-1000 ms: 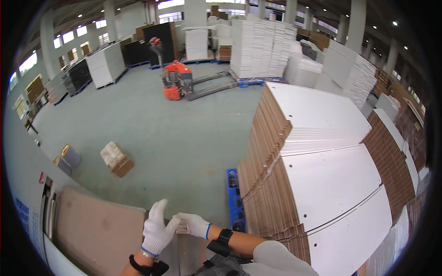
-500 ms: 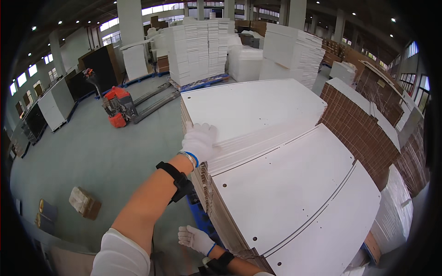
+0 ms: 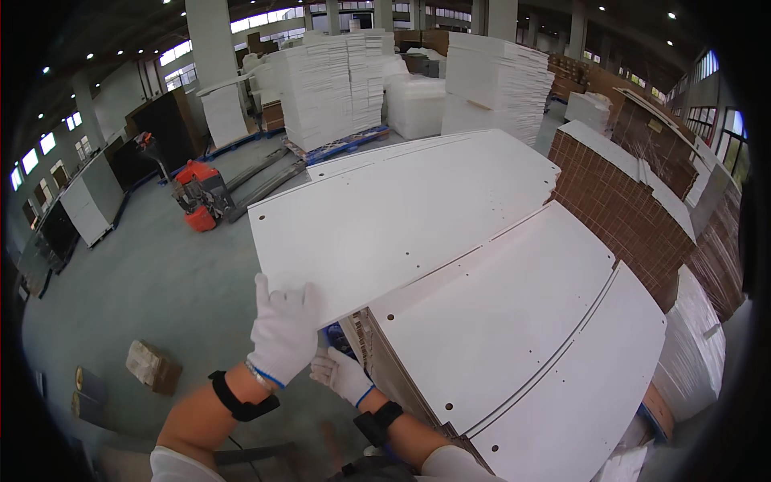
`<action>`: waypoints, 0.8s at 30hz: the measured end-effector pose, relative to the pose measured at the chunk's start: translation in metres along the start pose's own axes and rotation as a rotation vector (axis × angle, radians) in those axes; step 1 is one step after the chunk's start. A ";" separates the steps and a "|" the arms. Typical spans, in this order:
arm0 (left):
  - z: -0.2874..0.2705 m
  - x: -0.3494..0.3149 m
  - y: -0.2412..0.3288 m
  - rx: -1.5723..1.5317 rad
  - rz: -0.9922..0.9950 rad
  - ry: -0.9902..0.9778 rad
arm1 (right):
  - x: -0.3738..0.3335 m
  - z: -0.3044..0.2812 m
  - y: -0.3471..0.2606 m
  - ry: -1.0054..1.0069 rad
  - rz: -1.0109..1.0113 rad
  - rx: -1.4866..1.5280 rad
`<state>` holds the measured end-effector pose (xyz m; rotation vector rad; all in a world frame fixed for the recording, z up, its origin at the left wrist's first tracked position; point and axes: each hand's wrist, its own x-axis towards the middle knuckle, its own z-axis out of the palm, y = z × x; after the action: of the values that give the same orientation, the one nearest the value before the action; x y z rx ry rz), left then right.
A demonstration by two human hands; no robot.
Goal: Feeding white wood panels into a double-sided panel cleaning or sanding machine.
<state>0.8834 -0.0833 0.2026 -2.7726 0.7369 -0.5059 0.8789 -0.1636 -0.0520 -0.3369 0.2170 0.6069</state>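
Note:
A white board (image 3: pixel 377 217) with small drilled holes juts out to the left over the edge of its stack. My left hand (image 3: pixel 283 331), in a white knit glove, grips the board's near left edge, with fingers showing over the top face; its underside is hidden. Just below the board's near corner is my gloved right hand (image 3: pixel 344 376), fingers loosely bent and slightly apart, holding nothing I can see. Beside it, more white boards (image 3: pixel 506 313) lie flat in stacks, their brown layered edges showing.
On the floor at left stand a red and black pallet truck (image 3: pixel 201 193) and a small carton (image 3: pixel 152 368). Tall white board stacks (image 3: pixel 329 92) rise at the back on a blue pallet (image 3: pixel 345 145). Brown-edged panel stacks (image 3: pixel 618 209) and a plastic-wrapped bundle (image 3: pixel 695 345) flank the right.
The top white board has slid left and toward me, out past its stack. My left hand has come nearer with its edge; my right hand has risen slightly to near the board's corner.

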 end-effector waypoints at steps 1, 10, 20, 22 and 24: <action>-0.002 -0.025 -0.011 -0.008 -0.006 0.038 | 0.013 0.011 -0.008 0.015 -0.026 0.005; -0.098 -0.197 -0.046 0.055 -0.341 -0.087 | 0.069 0.087 -0.024 -0.280 -0.388 -0.104; -0.210 -0.242 -0.052 0.039 -0.356 -0.059 | 0.103 0.196 0.011 -0.894 -0.264 0.400; -0.222 -0.248 -0.050 -0.004 -0.384 -0.064 | 0.095 0.192 0.025 -1.083 -0.233 0.512; -0.227 -0.259 -0.050 -0.040 -0.412 -0.055 | 0.090 0.187 0.029 -1.137 -0.217 0.529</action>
<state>0.6069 0.0634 0.3558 -2.9690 0.1599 -0.4864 0.9524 -0.0252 0.0869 0.5112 -0.7382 0.4277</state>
